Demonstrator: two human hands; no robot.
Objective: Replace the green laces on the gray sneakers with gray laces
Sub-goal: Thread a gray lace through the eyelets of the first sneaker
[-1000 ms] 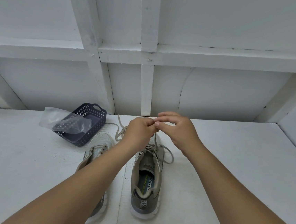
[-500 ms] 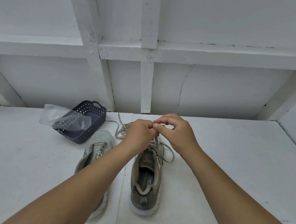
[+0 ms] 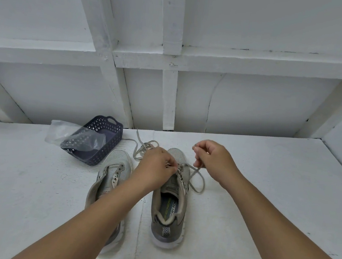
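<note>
Two gray mesh sneakers [image 3: 170, 200] stood side by side, toes toward the wall. Over the right-hand sneaker's eyelets, left hand [image 3: 158, 165] pinched the thin gray lace [image 3: 197, 181]. Right hand [image 3: 213, 160], just right of that shoe's toe, pinched the same lace, which slanted down-left from its fingers to the eyelets and looped slack beside the shoe. Judged: right hand best placed to draw it through. Loose lace tangle [image 3: 143, 147] lay left of the toe; dark perforated plastic basket [image 3: 100, 139] with clear bag [image 3: 71, 135] farther left. Nothing obstructing.
</note>
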